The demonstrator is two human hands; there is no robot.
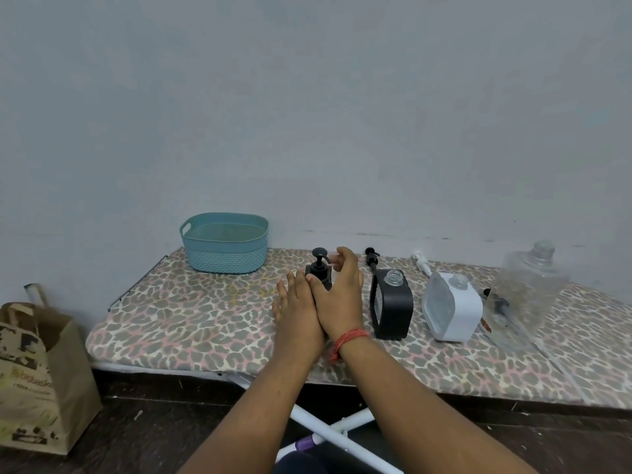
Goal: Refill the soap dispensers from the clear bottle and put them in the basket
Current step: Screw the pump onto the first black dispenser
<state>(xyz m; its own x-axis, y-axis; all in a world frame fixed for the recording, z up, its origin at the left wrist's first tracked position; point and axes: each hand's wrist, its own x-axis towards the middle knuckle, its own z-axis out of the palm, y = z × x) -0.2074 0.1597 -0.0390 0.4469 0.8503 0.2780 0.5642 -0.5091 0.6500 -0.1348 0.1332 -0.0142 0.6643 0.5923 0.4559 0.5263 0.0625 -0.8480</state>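
A small dark soap dispenser [317,271] with its pump on stands mid-board. My right hand [340,295] is cupped around its right side, thumb against its front, fingers curled near the pump and apart. My left hand [297,311] lies flat just left of it, fingers straight, holding nothing. To the right stand a black dispenser [393,307] and a white dispenser [451,307], both with open necks. The large clear bottle [533,285], uncapped, stands far right. The teal basket [224,254] sits at the back left.
Everything is on a leopard-print ironing board [191,316] against a grey wall. A black pump [371,258] and a white pump [422,263] lie at the back. A dark small part [496,301] lies beside the clear bottle. A paper bag [37,371] stands on the floor at left.
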